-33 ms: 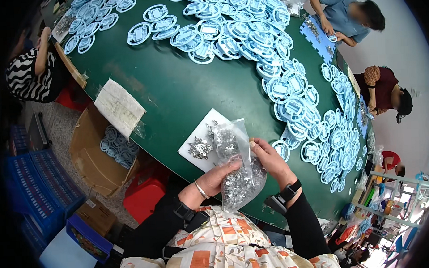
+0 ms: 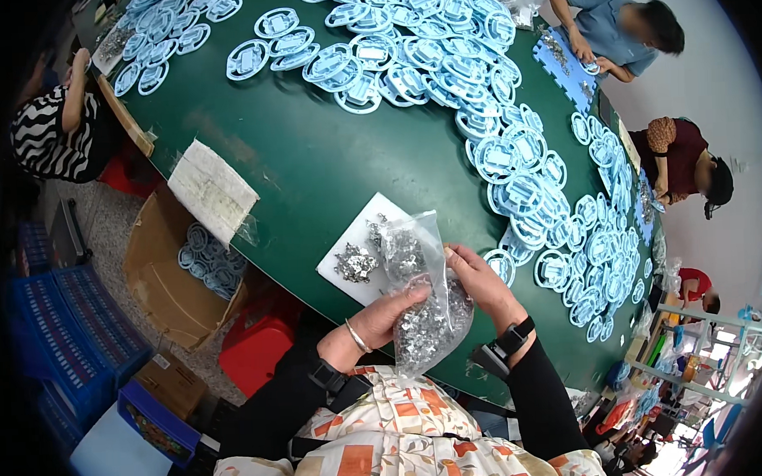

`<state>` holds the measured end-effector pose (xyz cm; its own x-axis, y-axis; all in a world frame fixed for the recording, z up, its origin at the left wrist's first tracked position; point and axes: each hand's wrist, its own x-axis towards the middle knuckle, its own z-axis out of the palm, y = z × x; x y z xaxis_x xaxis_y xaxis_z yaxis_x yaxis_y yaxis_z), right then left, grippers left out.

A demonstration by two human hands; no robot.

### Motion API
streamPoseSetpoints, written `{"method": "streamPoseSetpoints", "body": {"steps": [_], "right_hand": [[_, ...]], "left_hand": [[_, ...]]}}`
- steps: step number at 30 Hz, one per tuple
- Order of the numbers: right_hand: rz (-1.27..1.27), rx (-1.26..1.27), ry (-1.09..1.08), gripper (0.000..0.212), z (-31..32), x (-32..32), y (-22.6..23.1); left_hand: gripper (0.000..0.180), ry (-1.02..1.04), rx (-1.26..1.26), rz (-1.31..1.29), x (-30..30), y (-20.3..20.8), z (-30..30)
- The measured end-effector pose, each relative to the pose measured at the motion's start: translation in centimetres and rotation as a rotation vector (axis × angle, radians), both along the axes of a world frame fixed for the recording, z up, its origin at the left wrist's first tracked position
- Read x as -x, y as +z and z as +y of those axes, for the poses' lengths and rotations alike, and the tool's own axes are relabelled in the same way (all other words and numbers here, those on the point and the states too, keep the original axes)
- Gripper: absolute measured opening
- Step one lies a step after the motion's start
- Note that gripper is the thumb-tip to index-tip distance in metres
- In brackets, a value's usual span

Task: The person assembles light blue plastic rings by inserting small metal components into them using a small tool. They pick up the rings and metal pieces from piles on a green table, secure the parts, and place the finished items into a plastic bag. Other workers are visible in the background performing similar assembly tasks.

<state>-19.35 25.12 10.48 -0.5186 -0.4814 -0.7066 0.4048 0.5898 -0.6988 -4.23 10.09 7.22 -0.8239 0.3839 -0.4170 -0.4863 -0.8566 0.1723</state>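
Observation:
Both my hands grip a clear plastic bag [image 2: 427,341] full of small shiny metal parts, held over the table's near edge. My left hand [image 2: 382,318] is closed round the bag's left side, thumb across the plastic. My right hand [image 2: 483,283] pinches its upper right edge. The bag's top part leans over a white board [image 2: 336,260]. On that board sits a small heap of metal pieces [image 2: 355,262], with more of them beside the bag.
The green table [image 2: 311,156] carries a long pile of light-blue oval plastic parts [image 2: 459,67]. A whitish pad [image 2: 213,187] lies at the left edge, above a cardboard box [image 2: 160,288] of similar parts. A red stool [image 2: 259,343] stands below. Co-workers [image 2: 617,28] sit along the far side.

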Motion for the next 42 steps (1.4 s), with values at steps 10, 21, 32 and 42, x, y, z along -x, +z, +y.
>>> {"method": "streamPoseSetpoints", "body": {"steps": [10, 21, 32, 42], "right_hand": [[-0.129, 0.048, -0.011, 0.045, -1.7, 1.1, -1.5], [-0.162, 0.077, 0.083, 0.048, -3.5, 2.2, -1.0], [-0.086, -0.062, 0.175, 0.053, -3.3, 3.4, -1.3], [-0.090, 0.023, 0.139, 0.051, -3.5, 3.0, -0.6]], "left_hand": [[0.049, -0.035, 0.001, -0.036, 0.4, -0.6, -0.8], [0.051, 0.022, -0.016, 0.052, 1.0, 0.1, -0.3], [0.047, -0.005, -0.128, -0.039, 1.0, -0.2, 0.0], [0.054, 0.012, -0.013, 0.047, 1.2, -0.4, 0.1]]}}
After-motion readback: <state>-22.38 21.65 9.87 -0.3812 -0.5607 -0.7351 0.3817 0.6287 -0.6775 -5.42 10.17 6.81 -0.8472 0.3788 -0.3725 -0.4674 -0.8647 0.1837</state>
